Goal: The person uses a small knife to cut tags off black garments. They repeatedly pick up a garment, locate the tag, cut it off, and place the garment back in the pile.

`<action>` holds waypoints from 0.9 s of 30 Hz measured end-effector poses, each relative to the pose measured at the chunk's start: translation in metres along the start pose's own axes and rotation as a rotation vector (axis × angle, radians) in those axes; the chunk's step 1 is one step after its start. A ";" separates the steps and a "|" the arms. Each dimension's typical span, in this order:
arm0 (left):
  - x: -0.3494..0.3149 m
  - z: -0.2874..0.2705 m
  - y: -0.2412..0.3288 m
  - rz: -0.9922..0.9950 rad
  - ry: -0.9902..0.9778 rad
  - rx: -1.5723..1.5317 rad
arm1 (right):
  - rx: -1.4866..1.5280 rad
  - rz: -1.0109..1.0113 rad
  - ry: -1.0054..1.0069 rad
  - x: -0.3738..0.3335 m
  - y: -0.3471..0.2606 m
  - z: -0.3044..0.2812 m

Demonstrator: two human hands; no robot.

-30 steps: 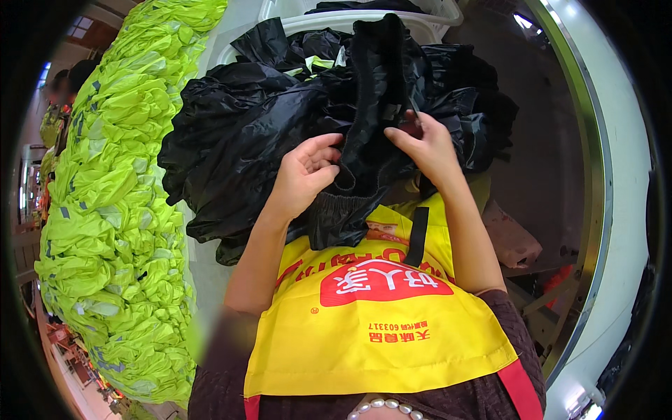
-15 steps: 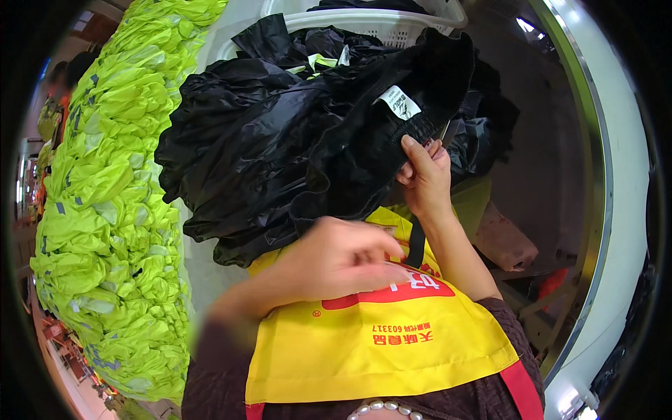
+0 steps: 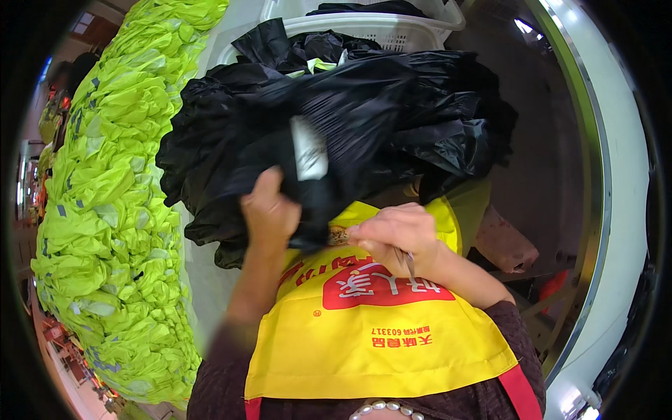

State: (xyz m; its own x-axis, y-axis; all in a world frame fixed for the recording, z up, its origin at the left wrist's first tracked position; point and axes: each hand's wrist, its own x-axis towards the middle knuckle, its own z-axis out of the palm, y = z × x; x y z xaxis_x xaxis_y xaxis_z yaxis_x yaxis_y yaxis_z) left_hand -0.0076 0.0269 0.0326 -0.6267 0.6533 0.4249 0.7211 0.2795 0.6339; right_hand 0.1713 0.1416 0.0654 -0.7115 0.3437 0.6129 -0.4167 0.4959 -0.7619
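Observation:
A black garment (image 3: 364, 105) of thin, wrinkled fabric lies bunched in front of me, blurred by motion on its near side. My left hand (image 3: 271, 210) is closed on its near edge, beside a white label (image 3: 310, 150). To the right, over my yellow apron (image 3: 378, 350), my right hand (image 3: 402, 234) is closed with thumb and forefinger pinched together. A thin shiny metal tool (image 3: 409, 264), perhaps thread snips, shows below the right fingers; most of it is hidden in the hand. Whether the right fingertips also touch the black fabric is unclear.
A tall heap of neon yellow-green garments (image 3: 112, 231) rises along the left. White plastic baskets (image 3: 392, 31) stand behind the black fabric, with more dark cloth in them. A metal-edged pale surface (image 3: 616, 182) curves along the right, and a pinkish block-like object (image 3: 507, 241) sits below it.
My right hand has let go of the garment's waistband and come down toward the apron. My left hand has moved up and taken hold of the garment. The white label has shifted left and down.

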 end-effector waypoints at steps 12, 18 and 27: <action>0.051 -0.157 0.005 -0.080 -0.446 -0.969 | 0.647 0.588 0.223 0.048 0.099 0.058; 0.052 -0.024 -0.100 -0.902 -0.695 -1.028 | 0.556 1.009 -0.021 -0.099 0.194 0.121; 0.030 -0.010 -0.039 -0.683 -0.744 -0.791 | 0.216 0.713 0.162 -0.027 0.101 -0.019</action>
State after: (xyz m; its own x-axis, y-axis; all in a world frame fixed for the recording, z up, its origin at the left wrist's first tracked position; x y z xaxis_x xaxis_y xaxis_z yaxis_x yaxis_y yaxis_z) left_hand -0.0571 0.0290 0.0271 -0.2982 0.8490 -0.4363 -0.2115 0.3869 0.8975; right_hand 0.1593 0.1980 -0.0243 -0.7647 0.6436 -0.0325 -0.0006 -0.0512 -0.9987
